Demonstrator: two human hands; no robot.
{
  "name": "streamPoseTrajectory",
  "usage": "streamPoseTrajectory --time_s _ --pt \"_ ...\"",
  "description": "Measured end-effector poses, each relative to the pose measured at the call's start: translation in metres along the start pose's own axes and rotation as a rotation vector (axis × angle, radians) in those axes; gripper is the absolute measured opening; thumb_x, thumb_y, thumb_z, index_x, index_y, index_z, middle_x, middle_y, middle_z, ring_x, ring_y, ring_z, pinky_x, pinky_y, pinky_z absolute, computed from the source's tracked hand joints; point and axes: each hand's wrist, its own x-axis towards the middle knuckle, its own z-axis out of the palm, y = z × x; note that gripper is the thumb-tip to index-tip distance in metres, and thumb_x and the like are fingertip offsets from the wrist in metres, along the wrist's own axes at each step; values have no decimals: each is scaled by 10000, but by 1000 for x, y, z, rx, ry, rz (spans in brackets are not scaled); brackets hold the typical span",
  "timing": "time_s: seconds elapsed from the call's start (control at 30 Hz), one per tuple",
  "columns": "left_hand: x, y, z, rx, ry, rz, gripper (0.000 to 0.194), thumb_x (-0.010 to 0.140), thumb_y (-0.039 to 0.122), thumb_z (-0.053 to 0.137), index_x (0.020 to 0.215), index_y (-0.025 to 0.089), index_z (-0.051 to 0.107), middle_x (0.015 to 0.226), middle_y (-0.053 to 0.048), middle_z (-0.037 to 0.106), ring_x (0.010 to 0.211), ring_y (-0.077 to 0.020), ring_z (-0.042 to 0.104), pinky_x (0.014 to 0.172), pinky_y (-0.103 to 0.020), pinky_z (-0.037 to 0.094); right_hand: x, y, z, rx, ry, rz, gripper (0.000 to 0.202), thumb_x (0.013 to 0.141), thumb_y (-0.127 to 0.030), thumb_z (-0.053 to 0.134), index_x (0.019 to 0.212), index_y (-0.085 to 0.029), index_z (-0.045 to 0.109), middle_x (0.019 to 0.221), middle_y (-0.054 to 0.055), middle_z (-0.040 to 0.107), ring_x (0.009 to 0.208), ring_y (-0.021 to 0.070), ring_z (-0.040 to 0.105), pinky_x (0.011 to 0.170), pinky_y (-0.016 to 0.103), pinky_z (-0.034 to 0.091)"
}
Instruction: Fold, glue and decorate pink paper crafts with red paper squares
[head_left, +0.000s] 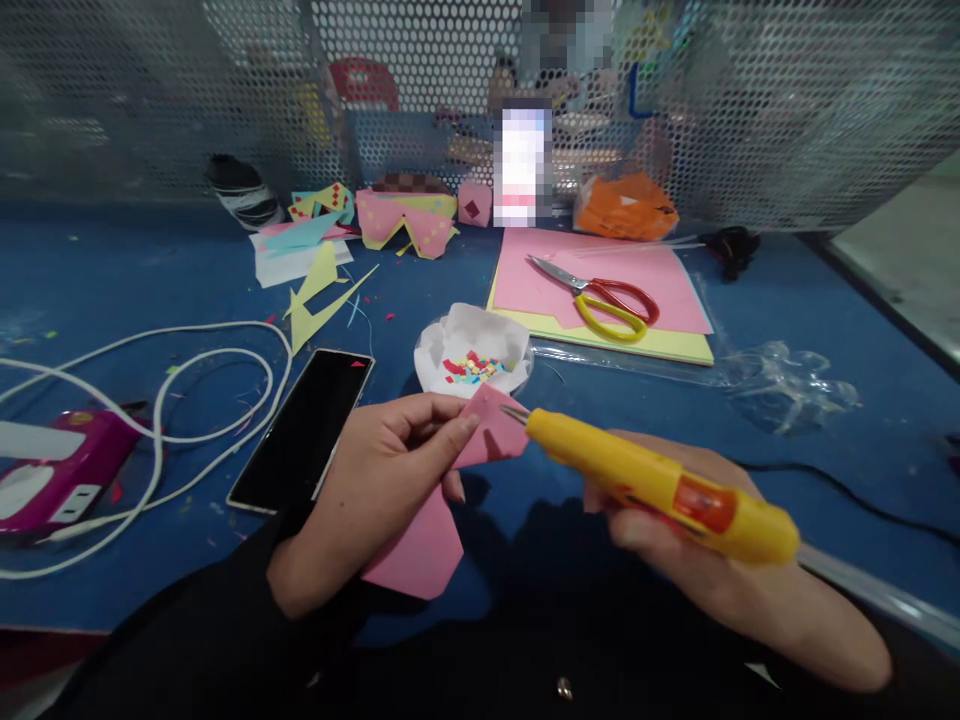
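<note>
Between the thumb and fingers of my left hand (405, 460) is a pink paper cutout (429, 550), shaped like a mask, its upper part raised off the table. My right hand (675, 520) is wrapped round a yellow hot glue gun (607, 455) with an orange-red window. The gun's metal nozzle points left, at the upper part of the cutout; whether it touches I cannot tell. Just behind the paper stands a small bowl (435, 360) lined with white paper, with tiny coloured paper bits (476, 368) inside.
Red-and-yellow scissors (592, 295) lie on pink paper sheets (637, 258) at the back right. To the left are a black phone (304, 430), a white cable (159, 400) and a purple power bank (112, 450). Decorated paper masks (405, 215) stand before the perforated metal screen (420, 60).
</note>
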Motion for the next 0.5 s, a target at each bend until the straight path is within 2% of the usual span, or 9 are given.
streamPoseTrajectory --time_s 0.1,0.17,0.27,0.3,0.4,0.47,0.5 --pt "2 0 -3 46 19 -5 236 874 396 689 942 185 769 460 43 637 460 -120 610 549 -208 495 -5 7 -14 148 76 116 459 914 -663 513 825 -229 632 554 -17 588 436 115 530 391 234 417" --pt "3 -2 -5 71 32 -15 263 867 426 691 966 195 770 453 40 637 461 -121 603 540 -205 494 -11 11 -27 167 202 212 432 944 -617 497 906 -218 659 530 -9 580 423 125 524 389 245 423" --pt "6 -4 -9 105 67 -22 294 826 470 724 977 222 772 458 38 643 446 -111 577 474 -181 454 -21 16 -56 -35 454 357 373 973 -510 510 882 -192 683 544 8 594 459 118 543 425 253 408" --pt "6 -5 -9 123 72 -37 312 819 492 724 983 231 772 465 36 649 436 -110 563 441 -179 428 -23 19 -68 -122 495 413 361 965 -487 533 833 -186 681 553 11 603 474 115 557 439 258 399" --pt "6 -2 -10 147 105 -66 333 808 545 713 919 238 773 449 28 634 400 -108 521 385 -187 382 -29 38 -104 -257 553 511 359 907 -460 610 699 -169 634 535 2 599 470 101 568 469 278 371" --pt "4 1 -10 164 91 -81 341 806 560 703 908 242 773 450 24 634 378 -108 500 350 -198 347 -32 59 -125 -409 616 514 331 812 -473 698 730 -156 652 540 -5 607 458 91 562 468 275 338" --pt "4 2 -10 170 90 -81 341 803 562 702 908 245 773 449 24 633 370 -108 493 339 -202 335 -33 70 -133 -503 555 465 340 806 -486 690 733 -155 663 539 -8 607 453 78 542 468 275 323"
